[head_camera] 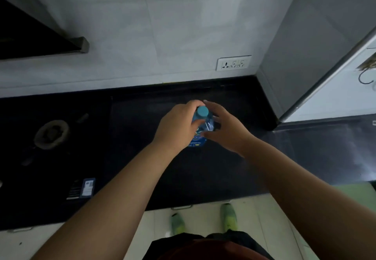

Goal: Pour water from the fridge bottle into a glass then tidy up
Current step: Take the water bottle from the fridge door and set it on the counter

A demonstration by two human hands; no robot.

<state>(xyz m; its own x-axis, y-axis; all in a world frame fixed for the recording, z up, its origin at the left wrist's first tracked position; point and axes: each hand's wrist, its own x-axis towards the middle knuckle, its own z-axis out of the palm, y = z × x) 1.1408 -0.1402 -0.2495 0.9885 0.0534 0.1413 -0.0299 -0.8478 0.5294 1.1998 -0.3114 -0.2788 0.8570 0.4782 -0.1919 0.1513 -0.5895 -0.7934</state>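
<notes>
A clear plastic water bottle (203,125) with a blue cap and a blue label stands upright on the black counter (203,174), seen from above. My left hand (179,125) wraps around its neck and shoulder from the left. My right hand (225,127) is beside the bottle on the right, fingers spread and touching its side just below the cap. The cap is on the bottle. No glass shows in this view.
A gas stove with a round burner (51,133) sits at the left of the counter. The grey fridge (317,42) stands at the right with its door open. A wall socket (233,63) is on the tiled wall behind. My feet stand on the pale floor below.
</notes>
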